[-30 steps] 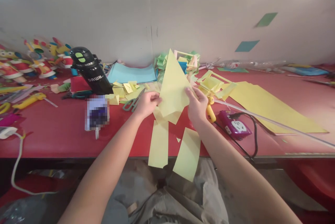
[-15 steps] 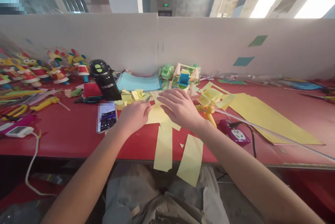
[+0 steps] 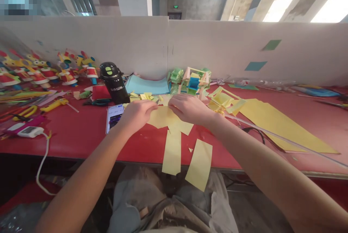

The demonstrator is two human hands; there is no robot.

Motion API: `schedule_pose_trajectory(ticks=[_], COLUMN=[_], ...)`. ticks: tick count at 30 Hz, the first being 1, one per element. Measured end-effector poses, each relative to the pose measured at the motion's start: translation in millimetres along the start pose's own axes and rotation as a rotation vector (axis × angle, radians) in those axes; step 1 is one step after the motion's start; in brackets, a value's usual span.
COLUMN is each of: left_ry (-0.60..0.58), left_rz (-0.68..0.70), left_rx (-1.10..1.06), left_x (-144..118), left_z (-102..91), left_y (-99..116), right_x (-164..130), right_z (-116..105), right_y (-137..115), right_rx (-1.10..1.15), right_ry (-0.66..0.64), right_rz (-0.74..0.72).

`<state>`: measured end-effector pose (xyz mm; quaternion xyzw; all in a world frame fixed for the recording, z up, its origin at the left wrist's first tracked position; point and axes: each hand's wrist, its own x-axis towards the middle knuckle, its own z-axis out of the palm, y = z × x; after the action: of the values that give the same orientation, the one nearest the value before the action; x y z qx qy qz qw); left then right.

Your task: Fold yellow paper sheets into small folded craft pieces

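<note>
Head view: your left hand (image 3: 137,114) and right hand (image 3: 189,107) both press down on the yellow paper sheet (image 3: 163,117), which lies flat on the red table (image 3: 81,135). The fingers of both hands are curled onto its far edge, pinching it. The sheet sits directly under and between your 2 hands, its long axis running left to right; neither hand is nearer.

Both hands rest on a yellow paper sheet (image 3: 163,117) lying flat on the red table (image 3: 81,138). The left hand (image 3: 137,114) presses its left edge; the right hand (image 3: 187,107) covers its upper right part, fingers curled. Two yellow paper strips (image 3: 172,151) overhang the near table edge. A phone (image 3: 114,117) lies just left of the left hand, a black bottle (image 3: 114,82) behind it.
</note>
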<state>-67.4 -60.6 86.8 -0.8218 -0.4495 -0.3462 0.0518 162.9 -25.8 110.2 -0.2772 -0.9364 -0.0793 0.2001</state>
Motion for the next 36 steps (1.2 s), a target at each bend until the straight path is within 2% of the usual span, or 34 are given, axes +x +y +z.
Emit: schedule_pose_trajectory(ticks=[6, 13, 17, 19, 21, 23, 25, 27, 30, 34, 36], left_ry=[0.033, 0.054, 0.089, 0.14, 0.153, 0.143, 0.126, 0.114, 0.08, 0.093, 0.086], left_rz=[-0.143, -0.207, -0.27, -0.354, -0.38, -0.367, -0.316, -0.232, -0.103, 0.004, 0.02], left_rx=[-0.022, -0.056, -0.023, 0.02, 0.039, 0.01, -0.043, -0.108, -0.177, -0.231, -0.243], left_x=[-6.4, -9.0, -14.5, -19.1, -22.5, -22.6, -18.9, -12.7, -3.3, 2.6, 2.9], left_z=[-19.4, -27.1, -32.9, -37.2, -38.3, -34.6, -27.0, -18.2, -7.0, 3.3, 6.0], left_y=[-30.3, -35.2, -45.9, -54.8, -59.9, -57.1, -46.3, -30.7, -8.8, 5.3, 8.3], right_x=[-17.0, -20.7, -27.8, -35.0, -40.6, -41.6, -36.6, -27.3, -12.0, -2.6, -3.0], right_z=[-8.5, -18.4, -25.1, -27.2, -26.9, -24.5, -20.8, -16.6, -9.3, 0.6, 3.8], right_y=[23.6, 31.1, 46.8, 57.4, 63.1, 59.0, 45.1, 26.2, 2.4, -9.7, -11.4], right_rx=[-0.016, -0.092, -0.104, -0.047, 0.069, 0.125, 0.09, 0.016, -0.073, -0.059, -0.042], right_ry=[-0.058, -0.013, -0.016, 0.042, 0.144, 0.267, 0.342, 0.307, 0.213, 0.116, 0.108], right_rz=[0.143, 0.28, 0.344, 0.396, 0.378, 0.319, 0.207, 0.105, 0.037, 0.012, -0.01])
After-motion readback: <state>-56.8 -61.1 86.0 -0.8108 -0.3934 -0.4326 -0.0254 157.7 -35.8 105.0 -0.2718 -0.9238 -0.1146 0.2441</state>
